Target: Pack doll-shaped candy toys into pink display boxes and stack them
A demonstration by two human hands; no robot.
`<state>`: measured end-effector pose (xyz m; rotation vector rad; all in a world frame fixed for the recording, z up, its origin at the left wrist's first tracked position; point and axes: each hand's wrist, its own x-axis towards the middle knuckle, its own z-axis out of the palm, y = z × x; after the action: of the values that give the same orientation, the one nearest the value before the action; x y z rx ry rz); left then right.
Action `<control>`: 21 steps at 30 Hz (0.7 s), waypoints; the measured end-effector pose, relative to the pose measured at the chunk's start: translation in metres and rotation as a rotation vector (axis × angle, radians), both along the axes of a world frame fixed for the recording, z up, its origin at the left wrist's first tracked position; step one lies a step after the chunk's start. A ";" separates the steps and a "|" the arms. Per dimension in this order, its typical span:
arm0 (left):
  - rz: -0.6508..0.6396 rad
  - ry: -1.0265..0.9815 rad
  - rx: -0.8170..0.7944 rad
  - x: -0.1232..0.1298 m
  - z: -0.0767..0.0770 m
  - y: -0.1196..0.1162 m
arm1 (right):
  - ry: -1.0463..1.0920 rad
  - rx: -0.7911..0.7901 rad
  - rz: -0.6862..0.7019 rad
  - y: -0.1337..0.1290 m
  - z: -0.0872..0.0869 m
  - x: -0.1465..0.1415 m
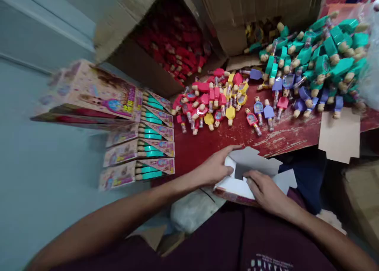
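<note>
A small cardboard display box, white inside with a printed outside, is held over my lap at the table's front edge. Its flaps stand unfolded and I see into its grey interior. My left hand grips the left side, thumb toward the opening and fingers behind the wall. My right hand pinches the near inner edge, its fingertips reaching into the opening. Beyond the box, red and yellow doll-headed toys with clear tubes lie heaped. A purple one and a red one lie nearer.
Filled printed boxes are stacked at the left by the wall. An open carton of red toys stands behind. Green toys pile up at the right, beside a clear plastic bag. Flat cardboard overhangs the red table.
</note>
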<state>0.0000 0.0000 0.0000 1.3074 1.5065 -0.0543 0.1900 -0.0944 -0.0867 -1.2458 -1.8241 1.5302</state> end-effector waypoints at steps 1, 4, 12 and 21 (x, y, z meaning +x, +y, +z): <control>-0.003 -0.012 -0.003 -0.002 0.000 0.000 | -0.004 0.025 0.002 -0.001 0.001 -0.004; 0.036 -0.053 -0.006 -0.009 0.000 -0.001 | 0.014 0.183 -0.118 -0.006 0.005 -0.005; 0.338 -0.104 -0.046 -0.034 0.001 -0.024 | 0.186 0.117 -1.063 -0.022 -0.029 0.077; 0.400 -0.197 -0.042 -0.028 -0.002 -0.028 | 0.792 -0.894 -0.414 -0.017 -0.077 0.020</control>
<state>-0.0281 -0.0278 -0.0018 0.9294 1.5586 0.2914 0.2096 -0.1113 -0.1639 -0.9892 -0.3401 2.2008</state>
